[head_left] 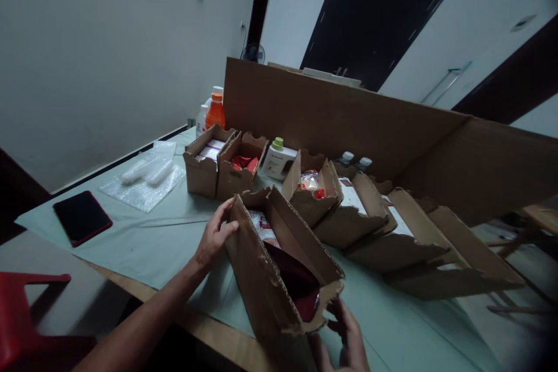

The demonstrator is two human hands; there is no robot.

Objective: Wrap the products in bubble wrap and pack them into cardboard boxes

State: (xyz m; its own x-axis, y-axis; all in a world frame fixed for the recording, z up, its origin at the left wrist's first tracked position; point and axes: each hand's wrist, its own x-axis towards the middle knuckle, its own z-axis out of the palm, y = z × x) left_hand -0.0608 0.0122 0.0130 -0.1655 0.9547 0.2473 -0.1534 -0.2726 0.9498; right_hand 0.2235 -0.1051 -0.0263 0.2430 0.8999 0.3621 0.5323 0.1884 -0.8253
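An open-topped cardboard box (257, 285) with torn edges stands near the table's front edge, holding a dark red packet (296, 282) and a white-and-red pack. My left hand (213, 238) grips the box's far left corner, fingers curled over the rim. My right hand (344, 334) holds the box's near right corner from below, its fingers bent against the cardboard.
Several more cardboard boxes (218, 168) with packets stand in a row along a tall cardboard wall (340, 116). An orange bottle (215, 111), a white jar with a green lid (278, 160), bubble wrap (143, 183) and a dark phone (81, 217) lie on the green-covered table. A red chair (21, 314) stands at the left.
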